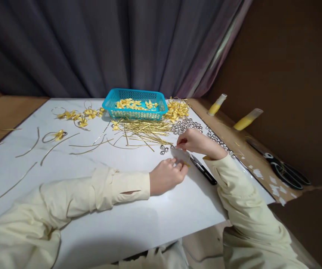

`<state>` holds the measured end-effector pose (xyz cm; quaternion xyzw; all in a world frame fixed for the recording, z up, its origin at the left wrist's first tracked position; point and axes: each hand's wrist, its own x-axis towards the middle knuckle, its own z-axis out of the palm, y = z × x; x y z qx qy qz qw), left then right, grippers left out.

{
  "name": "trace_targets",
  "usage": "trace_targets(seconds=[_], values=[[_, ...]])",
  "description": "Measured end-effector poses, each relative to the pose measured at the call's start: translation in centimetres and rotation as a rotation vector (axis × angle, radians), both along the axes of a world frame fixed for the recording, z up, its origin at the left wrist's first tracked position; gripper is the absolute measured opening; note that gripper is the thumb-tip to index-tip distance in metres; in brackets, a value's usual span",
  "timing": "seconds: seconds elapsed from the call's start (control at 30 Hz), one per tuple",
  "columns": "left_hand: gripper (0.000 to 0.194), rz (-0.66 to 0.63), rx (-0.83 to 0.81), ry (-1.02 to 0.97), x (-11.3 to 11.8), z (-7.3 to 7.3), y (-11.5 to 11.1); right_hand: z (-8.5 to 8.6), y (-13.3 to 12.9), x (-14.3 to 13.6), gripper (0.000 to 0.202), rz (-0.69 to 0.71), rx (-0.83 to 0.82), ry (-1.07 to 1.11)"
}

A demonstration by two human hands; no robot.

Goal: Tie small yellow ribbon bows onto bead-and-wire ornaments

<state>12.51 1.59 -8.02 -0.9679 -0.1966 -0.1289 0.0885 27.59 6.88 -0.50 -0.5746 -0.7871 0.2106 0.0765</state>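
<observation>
My left hand rests low over the white board with its fingers closed around a small yellow piece, only partly visible. Just beyond it, my right hand reaches down with thumb and fingertips together beside a silver bead; whether a bead is between them is too small to tell. A few more silver beads lie to the left of those fingertips. Black-handled snips lie on the board under my right forearm. Gold wire strips are heaped beyond both hands.
A blue basket holds yellow ribbon flowers, with a flower pile at its right. Silver beads spread along the right side. Large scissors and two yellow tubes are on the brown surface. Wired flowers lie left.
</observation>
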Motion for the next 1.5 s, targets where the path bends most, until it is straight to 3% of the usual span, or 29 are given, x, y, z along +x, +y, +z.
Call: trace_targets(seconds=[0.2, 0.53, 0.97, 1.27, 1.5], values=[[0.023, -0.004, 0.002, -0.001, 0.0, 0.0, 0.0, -0.1, -0.3, -1.1, 0.025, 0.063, 0.024, -0.035], [0.028, -0.003, 0.025, 0.013, 0.0, 0.3, -0.1, -1.6, -0.1, -2.4, 0.01, 0.067, 0.089, 0.014], [0.025, 0.016, 0.074, -0.03, 0.1, -0.1, -0.1, -1.2, -0.4, -2.1, 0.013, 0.141, 0.032, 0.018], [0.028, 0.031, 0.027, -0.016, 0.1, -0.2, -0.2, -1.8, -0.4, -2.8, 0.007, 0.11, 0.014, 0.0], [0.027, 0.025, -0.004, 0.012, 0.1, 0.1, -0.2, -2.2, -0.4, -3.4, 0.017, 0.109, -0.028, 0.013]])
